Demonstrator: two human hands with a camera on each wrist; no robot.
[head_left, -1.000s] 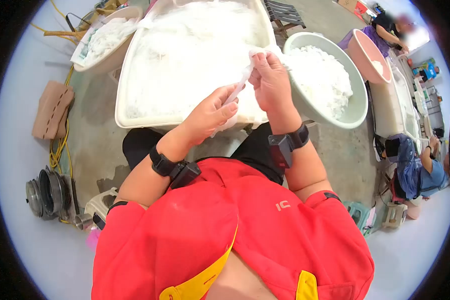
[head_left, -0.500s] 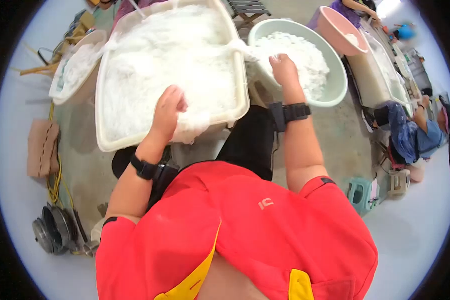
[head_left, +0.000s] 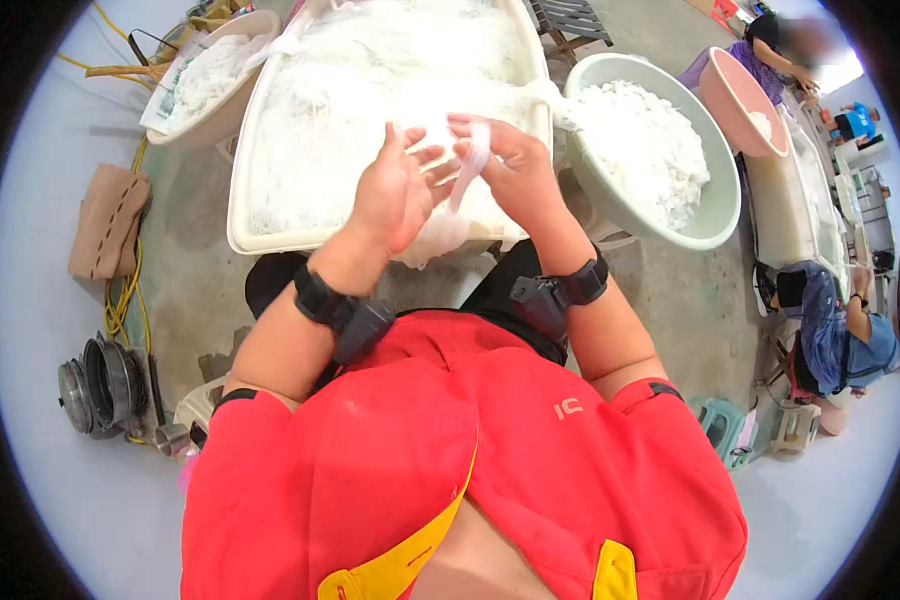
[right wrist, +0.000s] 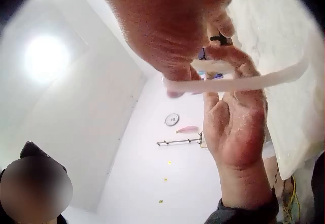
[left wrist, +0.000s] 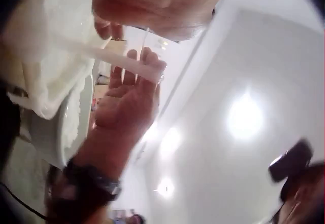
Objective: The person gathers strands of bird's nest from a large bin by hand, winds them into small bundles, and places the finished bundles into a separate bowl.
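A limp, translucent white strip (head_left: 470,170) hangs over the thumb of my right hand (head_left: 525,180), whose fingers reach left in the head view. In the right wrist view the strip (right wrist: 228,84) runs from the thumb tip across the front of the left palm. Close to its left, my left hand (head_left: 395,190) holds nothing, palm turned inward and fingers spread. Both hands are above the near edge of a large cream tub (head_left: 238,200) filled with fluffy white fibre. White material (head_left: 440,235) droops over the near rim.
A pale green basin (head_left: 725,205) of white clumps stands right of the tub, with a pink basin (head_left: 715,95) behind it. Another basin (head_left: 235,100) of white fibre is at the left. Other people (head_left: 855,345) sit along the right. Metal pots (head_left: 110,385) lie at lower left.
Both hands pinched a strip a second ago. They then parted, the right toward the green basin, and have now come together over the tub with a strip draped on the right.
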